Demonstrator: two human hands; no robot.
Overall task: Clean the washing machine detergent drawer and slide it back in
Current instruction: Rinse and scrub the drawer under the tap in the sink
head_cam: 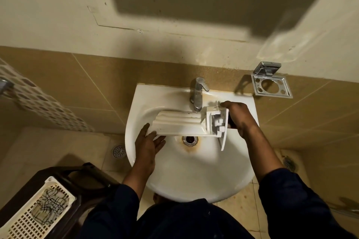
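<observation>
Both hands reach forward over the white sink (194,180), dark sleeves pushed back to the forearms. The left hand (149,141) lies under the back end of the detergent drawer (180,124) with its fingers fairly straight and spread, the thumb raised against the drawer's end wall, carrying it rather than clutching it. The right hand (239,116) is curled round the drawer's front panel from behind, one fingertip showing above the panel's top edge, gripping that end. Between them the white drawer is held level across the basin, lengthways from left to right, ribbed side up, its front panel to the right, just below the spout of the chrome tap (197,93) and above the drain (190,139), which has a rust-coloured stain around it. At lower left a cream perforated basket (29,217) rests on a dark stand and holds something dark-patterned; what it is cannot be told. A chrome holder (272,85) is fixed to the tiled wall at right.
</observation>
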